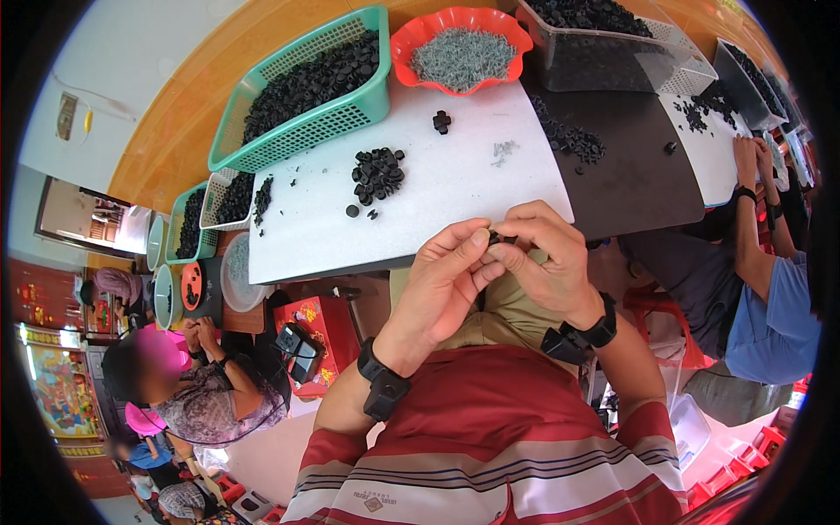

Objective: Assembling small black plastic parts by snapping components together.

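Note:
My left hand (455,262) and my right hand (544,254) meet just off the near edge of the white work sheet (464,192). Between their fingertips is a small black plastic part (499,238), mostly hidden by the fingers; both hands pinch it. Beyond them on the sheet lies a pile of black round parts (379,175), with a few loose ones beside it. A black cross-shaped piece (442,122) lies farther off, and a small scatter of silver screws (504,152) is to its right.
At the back stand a green basket (306,133) of black parts, a red scalloped bowl (404,66) of screws and a clear bin (604,66). A dark board (647,175) with more parts adjoins on the right. Other people work at left and right. A red box (328,337) stands lower left.

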{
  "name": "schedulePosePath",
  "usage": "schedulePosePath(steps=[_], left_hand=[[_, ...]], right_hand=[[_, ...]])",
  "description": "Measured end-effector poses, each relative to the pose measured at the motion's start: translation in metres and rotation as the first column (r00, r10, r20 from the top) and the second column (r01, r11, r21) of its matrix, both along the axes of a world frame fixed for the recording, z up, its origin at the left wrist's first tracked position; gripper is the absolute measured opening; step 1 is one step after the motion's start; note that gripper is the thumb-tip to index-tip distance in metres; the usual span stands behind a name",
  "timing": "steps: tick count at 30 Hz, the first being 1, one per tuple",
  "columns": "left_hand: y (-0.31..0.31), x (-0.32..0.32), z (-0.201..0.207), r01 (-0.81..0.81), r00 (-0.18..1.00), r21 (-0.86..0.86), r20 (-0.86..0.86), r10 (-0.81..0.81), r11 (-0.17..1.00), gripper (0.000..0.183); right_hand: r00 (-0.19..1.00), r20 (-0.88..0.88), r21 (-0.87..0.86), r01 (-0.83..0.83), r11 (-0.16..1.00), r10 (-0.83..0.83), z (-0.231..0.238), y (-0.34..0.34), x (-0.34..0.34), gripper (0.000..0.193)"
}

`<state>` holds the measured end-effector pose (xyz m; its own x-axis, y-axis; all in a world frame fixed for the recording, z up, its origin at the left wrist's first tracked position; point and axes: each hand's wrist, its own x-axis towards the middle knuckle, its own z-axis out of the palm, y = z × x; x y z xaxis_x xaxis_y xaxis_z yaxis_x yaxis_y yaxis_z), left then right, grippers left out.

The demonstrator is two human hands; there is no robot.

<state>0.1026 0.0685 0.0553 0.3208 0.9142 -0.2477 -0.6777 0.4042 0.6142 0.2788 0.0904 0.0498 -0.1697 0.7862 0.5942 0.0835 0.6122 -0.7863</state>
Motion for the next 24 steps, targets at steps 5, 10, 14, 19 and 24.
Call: schedulePosePath(steps=[5,10,14,19,24], left_hand=[[0.000,-0.001,-0.001,-0.027,0.999,-0.020,0.036,0.028,0.999,0.019],[-0.002,-0.001,-0.003,-0.054,0.999,-0.017,0.002,0.054,0.998,0.019],[-0.003,0.002,0.002,-0.083,0.997,-0.026,-0.001,0.083,0.996,0.017],[-0.004,0.002,0.001,-0.094,0.985,0.107,-0.138,0.109,0.990,0.019],[-0.009,-0.002,0.013,-0.147,0.899,0.224,-0.376,0.224,0.964,0.021]], right_hand=[[0.999,0.013,0.046,0.046,0.998,-0.047,-0.002,0.000,-0.002,0.023],[0.998,-0.002,0.087,0.055,0.995,-0.055,-0.005,0.001,-0.007,0.026],[0.997,0.038,0.113,0.066,0.991,-0.071,-0.008,0.001,-0.005,0.028],[0.997,0.041,0.063,0.070,0.996,-0.072,-0.009,0.000,-0.004,0.025],[0.999,-0.012,0.044,0.033,0.998,-0.033,-0.009,0.002,-0.004,0.023]])
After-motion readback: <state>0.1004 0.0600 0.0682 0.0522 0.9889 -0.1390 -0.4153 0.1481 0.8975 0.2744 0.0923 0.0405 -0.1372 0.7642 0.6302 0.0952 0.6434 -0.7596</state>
